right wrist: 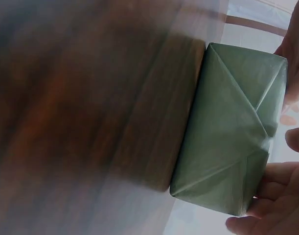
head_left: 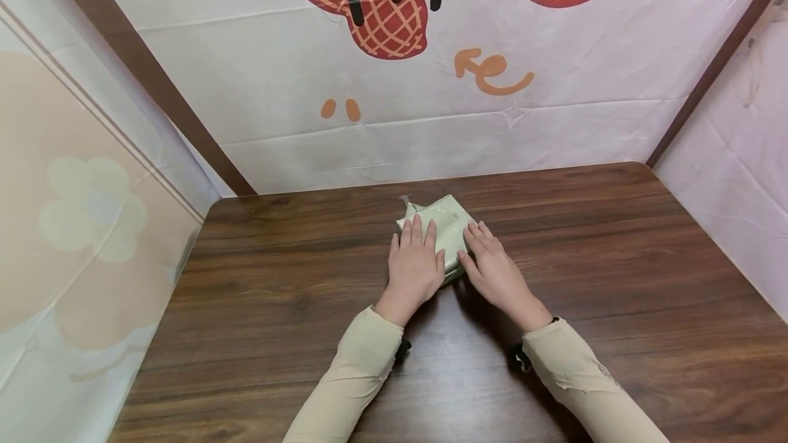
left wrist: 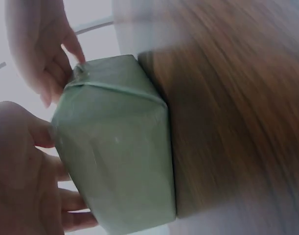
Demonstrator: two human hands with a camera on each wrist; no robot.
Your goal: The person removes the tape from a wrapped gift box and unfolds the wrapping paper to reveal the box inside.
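A box-shaped package wrapped in pale green paper (head_left: 452, 224) lies on the wooden table, with folded triangular flaps showing on one end (right wrist: 227, 132). My left hand (head_left: 415, 269) rests on the package's left part, fingers extended over the top. On the right side, my right hand (head_left: 497, 272) touches the edge of the package with its fingers nearly straight. A creased fold crosses the green wrapping (left wrist: 117, 147) in the left wrist view. At the far left corner, a small translucent piece (head_left: 404, 201) sticks up; its kind is unclear.
The dark wood table (head_left: 295, 320) reaches back to a white printed cloth wall (head_left: 277, 87). Further cloth panels stand at the left (head_left: 92, 258) and the right (head_left: 739, 156). Dark bands sit at both wrists under pale sleeves (head_left: 357, 361).
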